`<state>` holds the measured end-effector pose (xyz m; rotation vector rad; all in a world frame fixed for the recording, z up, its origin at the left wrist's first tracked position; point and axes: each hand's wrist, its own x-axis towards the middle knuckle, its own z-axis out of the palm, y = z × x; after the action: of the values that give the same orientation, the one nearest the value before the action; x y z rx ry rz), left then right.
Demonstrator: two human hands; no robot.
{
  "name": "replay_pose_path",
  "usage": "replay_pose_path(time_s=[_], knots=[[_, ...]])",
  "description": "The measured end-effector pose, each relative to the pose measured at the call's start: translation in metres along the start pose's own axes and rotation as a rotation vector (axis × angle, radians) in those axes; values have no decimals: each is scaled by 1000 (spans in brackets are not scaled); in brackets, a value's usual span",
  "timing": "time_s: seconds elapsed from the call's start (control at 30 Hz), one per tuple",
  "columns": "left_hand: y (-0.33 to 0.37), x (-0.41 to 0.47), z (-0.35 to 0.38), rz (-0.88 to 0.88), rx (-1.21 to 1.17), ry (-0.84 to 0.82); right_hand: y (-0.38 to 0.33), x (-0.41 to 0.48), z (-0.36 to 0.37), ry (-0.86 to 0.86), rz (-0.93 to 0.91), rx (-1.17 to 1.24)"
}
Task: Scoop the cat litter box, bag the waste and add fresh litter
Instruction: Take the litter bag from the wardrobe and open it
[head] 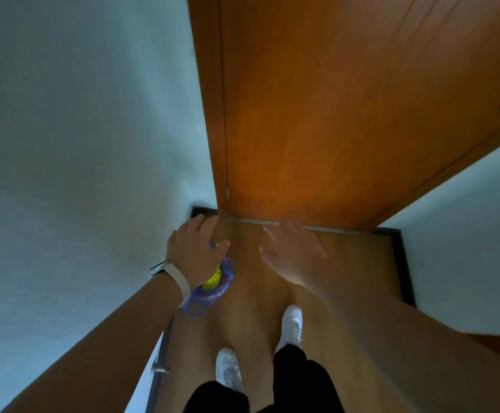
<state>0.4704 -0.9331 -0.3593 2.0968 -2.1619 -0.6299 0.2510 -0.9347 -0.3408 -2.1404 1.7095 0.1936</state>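
A translucent blue-purple plastic bag (219, 286) with something yellow inside shows just under my left hand (195, 251), above the wooden floor by the left wall. The fingers of that hand are stretched out toward the door; whether the palm touches the bag I cannot tell. A loop of the bag (194, 308) sticks out near my wrist, which wears a pale watch strap. My right hand (292, 253) is blurred, held out with fingers spread, and holds nothing. No litter box, scoop or litter is in view.
A shut orange-brown wooden door (317, 129) stands straight ahead at the end of a narrow corridor. Pale walls (78, 144) close in on both sides. My feet in white shoes (227, 369) stand on the wood floor (254, 311). A metal rail (160, 362) runs along the left wall.
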Motion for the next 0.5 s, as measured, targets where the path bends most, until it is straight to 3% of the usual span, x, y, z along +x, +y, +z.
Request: replay_pose_path(time_s=[0.23,0.5], knots=[[71,-16,-41,255,48,40,30,-92,-45,162,190,40],[212,-44,-58,579,167,42,101,-210,-80,358,468,146]])
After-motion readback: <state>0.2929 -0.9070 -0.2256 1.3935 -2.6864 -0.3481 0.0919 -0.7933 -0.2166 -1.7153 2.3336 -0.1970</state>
